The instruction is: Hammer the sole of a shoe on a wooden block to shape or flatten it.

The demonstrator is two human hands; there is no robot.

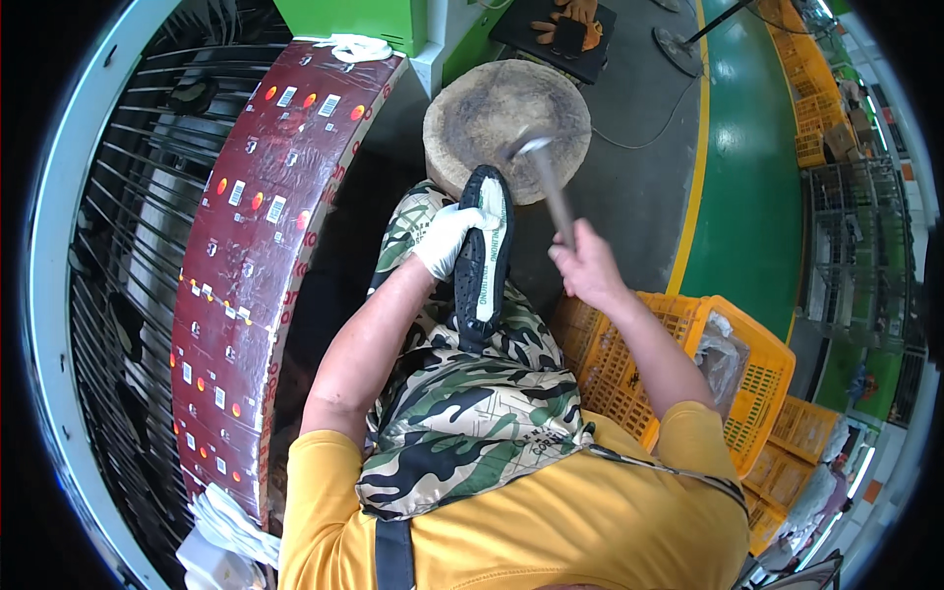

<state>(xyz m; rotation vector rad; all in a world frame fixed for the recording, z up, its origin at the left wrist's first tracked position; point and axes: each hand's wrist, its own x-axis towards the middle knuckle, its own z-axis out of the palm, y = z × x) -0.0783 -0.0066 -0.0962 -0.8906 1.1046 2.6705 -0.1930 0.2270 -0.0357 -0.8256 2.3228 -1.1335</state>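
Note:
My left hand, in a white glove, grips a black shoe by its side. The shoe stands out from my lap, its underside towards me, with a white strip of green print down the middle. In my bare right hand is a hammer, wrapped round by the fingers. Its head is blurred by motion and hangs over the round wooden block, to the right of the shoe and apart from it. A camouflage apron covers my lap.
Left of me, dark red boxes form a long curved row beside a metal rack. An orange crate with plastic bags stands close by my right elbow. Orange gloves lie on a black stand beyond the block.

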